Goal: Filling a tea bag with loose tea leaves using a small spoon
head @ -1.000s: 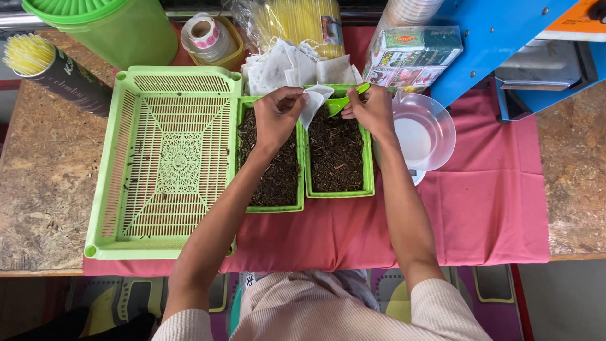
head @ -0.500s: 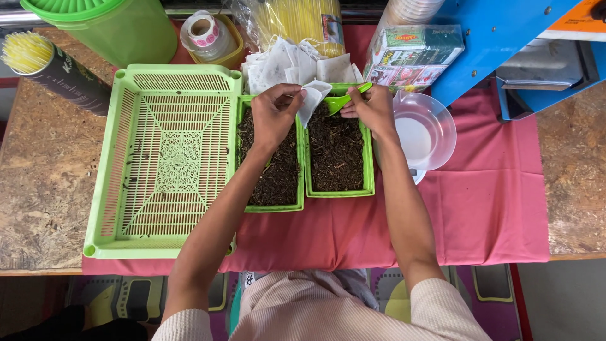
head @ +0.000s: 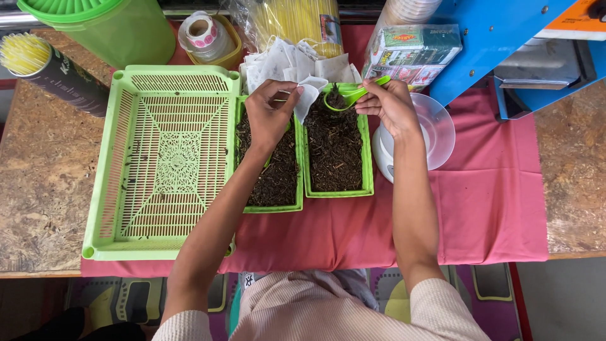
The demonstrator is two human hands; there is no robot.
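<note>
The fingers (head: 285,100) of the left hand (head: 268,117) are pinched narrowly on a small white filter bag (head: 308,96), holding its upper edge so that the bag hangs just to their right, above the gap between two narrow green trays. The right hand (head: 391,107) has its fingers closed around the handle of a green plastic scoop (head: 346,96), whose bowl carries a dark heap of loose tea and sits just beside the bag, between the two sets of fingers. Below the scoop lies the right narrow tray (head: 367,158), filled with dark tea leaves; the left narrow tray (head: 243,120), also filled, lies under the left wrist and forearm. Beyond the left fingers, a pile of empty white bags (head: 278,63) rests against a clear packet of yellow straws (head: 297,19). To the left of the left hand stands a large green latticed tray (head: 170,151), holding only a few stray leaves. Just behind the right wrist sits a clear plastic bowl (head: 439,129) on a white base. Past the right fingers lies a printed carton (head: 416,53), and further right a blue machine (head: 499,38). A roll of stickers (head: 205,31) in a yellow tub and a green lidded container (head: 107,25) stand well apart at the far left, all on a pink cloth (head: 486,202).
</note>
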